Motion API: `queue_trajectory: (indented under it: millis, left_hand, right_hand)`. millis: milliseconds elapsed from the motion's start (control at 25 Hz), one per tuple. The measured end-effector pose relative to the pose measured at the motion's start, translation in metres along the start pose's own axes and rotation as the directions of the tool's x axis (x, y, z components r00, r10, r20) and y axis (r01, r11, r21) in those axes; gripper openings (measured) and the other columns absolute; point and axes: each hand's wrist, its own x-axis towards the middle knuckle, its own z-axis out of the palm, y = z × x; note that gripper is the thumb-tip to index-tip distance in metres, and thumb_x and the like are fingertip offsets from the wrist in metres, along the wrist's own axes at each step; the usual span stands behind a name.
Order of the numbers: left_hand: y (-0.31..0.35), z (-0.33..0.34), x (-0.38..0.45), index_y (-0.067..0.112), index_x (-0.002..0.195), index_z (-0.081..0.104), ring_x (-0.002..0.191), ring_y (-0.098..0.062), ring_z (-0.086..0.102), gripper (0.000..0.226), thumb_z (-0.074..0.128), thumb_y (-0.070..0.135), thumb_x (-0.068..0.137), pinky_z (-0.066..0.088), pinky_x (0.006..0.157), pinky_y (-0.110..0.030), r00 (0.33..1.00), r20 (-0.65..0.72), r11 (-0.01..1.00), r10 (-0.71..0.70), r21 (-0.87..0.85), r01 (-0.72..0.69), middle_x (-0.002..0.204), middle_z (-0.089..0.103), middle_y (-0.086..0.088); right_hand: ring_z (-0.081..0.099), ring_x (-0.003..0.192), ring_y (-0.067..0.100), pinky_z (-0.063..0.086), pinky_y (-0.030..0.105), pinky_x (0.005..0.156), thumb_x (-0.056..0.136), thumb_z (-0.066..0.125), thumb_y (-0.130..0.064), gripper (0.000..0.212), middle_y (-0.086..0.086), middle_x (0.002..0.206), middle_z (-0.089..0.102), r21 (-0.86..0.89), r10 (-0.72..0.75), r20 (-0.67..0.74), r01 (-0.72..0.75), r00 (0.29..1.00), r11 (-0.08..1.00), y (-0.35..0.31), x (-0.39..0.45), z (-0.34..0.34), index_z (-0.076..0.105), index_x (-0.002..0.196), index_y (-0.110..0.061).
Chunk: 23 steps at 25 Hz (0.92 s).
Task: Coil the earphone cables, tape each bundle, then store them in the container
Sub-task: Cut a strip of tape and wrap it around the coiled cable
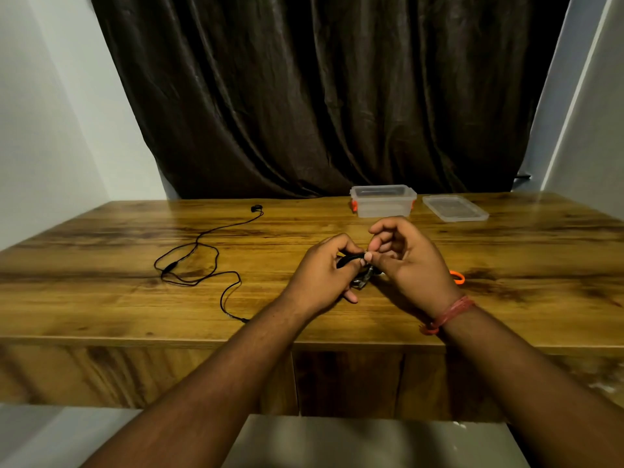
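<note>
Loose earphone cable (199,261): black, uncoiled on the table (101,298) at left, running from the near edge away to an earbud at its far end.
Left hand (320,275): raised over the table's middle, fingers curled round a coiled black cable bundle (351,260) whose long axis lies roughly left to right.
Right hand (408,261): thumb and forefinger pinch the bundle's right end; red thread on the wrist.
Orange tape roll (457,276): just behind the right hand.
Clear container (383,201): open, at the far edge, lid (454,207) flat to its right.
</note>
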Motion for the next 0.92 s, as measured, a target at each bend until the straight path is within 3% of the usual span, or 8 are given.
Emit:
queue_trajectory:
  millis: [160,400,640,800,920]
  left_hand:
    - [0.0043,0.0006,-0.0026,0.012,0.093,0.057,0.052,-0.011,0.067,0.005,0.061,0.013,0.094,0.044,0.040,-0.016,1.000,0.000,0.998,0.027,0.064,-0.027,0.098,0.062,-0.018]
    - [0.0015,0.0013,-0.0015,0.011,0.095,0.058,0.054,-0.012,0.067,0.004,0.061,0.012,0.094,0.047,0.045,-0.018,0.998,0.029,0.997,0.047,0.068,-0.048,0.103,0.063,-0.016]
    - [0.0047,0.0013,-0.0020,0.011,0.093,0.057,0.055,-0.021,0.065,0.013,0.063,0.024,0.094,0.052,0.054,-0.038,0.999,0.045,0.999,-0.007,-0.031,0.008,0.092,0.069,-0.015]
    - [0.0011,0.0009,-0.0002,0.015,0.091,0.060,0.056,-0.021,0.066,0.006,0.062,0.019,0.095,0.052,0.055,-0.039,0.999,0.042,0.999,0.015,-0.034,-0.014,0.094,0.070,-0.013]
    - [-0.0024,0.0022,-0.0001,0.021,0.087,0.061,0.063,-0.022,0.066,0.008,0.063,0.016,0.093,0.057,0.059,-0.049,0.998,0.045,0.998,0.046,-0.034,-0.044,0.094,0.069,-0.010]
  right_hand:
    - [0.060,0.078,0.018,0.054,0.028,0.071,0.084,0.065,0.012,0.037,0.003,0.083,0.062,0.134,0.045,-0.008,-0.044,0.999,0.990,-0.0001,0.0010,-0.0026,0.055,0.109,-0.014]
    - [0.059,0.079,0.026,0.053,0.034,0.069,0.083,0.066,0.012,0.045,0.008,0.083,0.063,0.271,0.146,-0.003,-0.140,0.989,0.952,0.0029,0.0034,-0.0063,0.047,0.121,-0.002]
    - [0.061,0.074,0.020,0.054,0.033,0.067,0.082,0.068,0.011,0.045,0.004,0.081,0.066,0.249,0.153,0.003,-0.149,0.988,0.957,0.0053,0.0053,-0.0070,0.050,0.116,-0.012]
    - [0.063,0.073,0.021,0.053,0.041,0.070,0.085,0.065,0.010,0.041,0.005,0.081,0.067,0.291,0.193,0.009,-0.188,0.981,0.938,0.0071,0.0046,-0.0065,0.049,0.118,-0.010]
    - [0.062,0.072,0.020,0.052,0.040,0.067,0.085,0.064,0.010,0.039,0.004,0.080,0.067,0.325,0.238,0.030,-0.235,0.971,0.916,0.0086,0.0045,-0.0065,0.051,0.115,-0.011]
